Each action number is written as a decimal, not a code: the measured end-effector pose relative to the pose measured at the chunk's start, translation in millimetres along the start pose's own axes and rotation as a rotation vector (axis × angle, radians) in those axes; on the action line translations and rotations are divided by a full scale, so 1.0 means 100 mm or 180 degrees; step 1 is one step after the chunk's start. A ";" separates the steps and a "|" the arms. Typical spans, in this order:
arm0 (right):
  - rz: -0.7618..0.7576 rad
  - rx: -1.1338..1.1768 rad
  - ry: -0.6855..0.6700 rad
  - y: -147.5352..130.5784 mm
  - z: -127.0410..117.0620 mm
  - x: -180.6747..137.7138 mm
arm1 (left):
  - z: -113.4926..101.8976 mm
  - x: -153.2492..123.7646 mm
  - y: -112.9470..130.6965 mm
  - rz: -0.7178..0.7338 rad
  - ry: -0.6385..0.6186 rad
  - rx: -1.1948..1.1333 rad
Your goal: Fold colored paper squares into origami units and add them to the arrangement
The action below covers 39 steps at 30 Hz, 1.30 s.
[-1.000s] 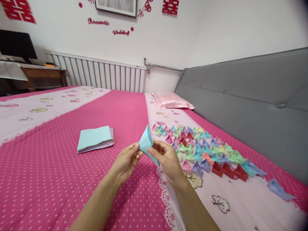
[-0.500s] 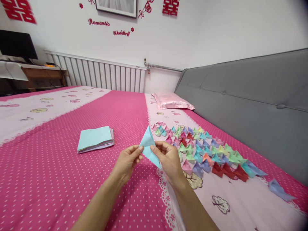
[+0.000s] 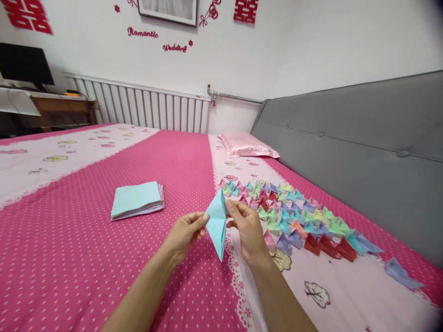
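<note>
I hold a folded light-blue paper piece (image 3: pixel 217 222) above the bed, its point hanging downward. My left hand (image 3: pixel 185 234) pinches its left corner. My right hand (image 3: pixel 245 227) pinches its right side, fingers curled. To the right of my hands, several small folded paper pieces (image 3: pixel 294 220) in many colours lie in rows on the pale strip of the bedspread. A stack of square paper sheets (image 3: pixel 137 199) with a light-blue top sheet lies to the left of my hands.
The pink dotted bedspread (image 3: pixel 69 249) covers a wide bed. A pink satin pillow (image 3: pixel 246 145) lies at the far end by the grey padded headboard (image 3: pixel 363 147). One blue folded piece (image 3: pixel 401 272) sits apart at the right. A white radiator (image 3: pixel 138 103) lines the wall.
The blue paper has turned and opened from an upward-pointing shape into a diamond hanging down. My right hand has shifted slightly up and right; my left hand has stayed nearly in place.
</note>
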State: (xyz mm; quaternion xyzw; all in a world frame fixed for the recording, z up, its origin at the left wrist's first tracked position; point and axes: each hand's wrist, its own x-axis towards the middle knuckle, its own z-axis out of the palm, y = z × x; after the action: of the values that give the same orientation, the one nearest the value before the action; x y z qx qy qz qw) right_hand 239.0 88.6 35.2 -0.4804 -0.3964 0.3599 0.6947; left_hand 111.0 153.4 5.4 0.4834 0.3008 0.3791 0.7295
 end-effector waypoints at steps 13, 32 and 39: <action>-0.0117 0.0014 0.0139 -0.01 -0.01 0.03 | -0.01 0.01 -0.02 -0.0027 -0.0061 0.0026; 0.0581 0.0304 -0.0751 0.03 -0.08 0.02 | 0.03 -0.03 0.01 -0.0053 -0.0096 -0.0246; 0.0383 0.0055 -0.0591 0.06 -0.04 0.00 | 0.06 -0.03 0.00 -0.0091 -0.0214 -0.0334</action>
State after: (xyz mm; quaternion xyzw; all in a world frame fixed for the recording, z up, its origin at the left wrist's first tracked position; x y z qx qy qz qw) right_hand 241.7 89.4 28.5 -0.4620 -0.4264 0.4473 0.6362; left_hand 114.1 147.5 7.8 0.4526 0.2627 0.3674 0.7689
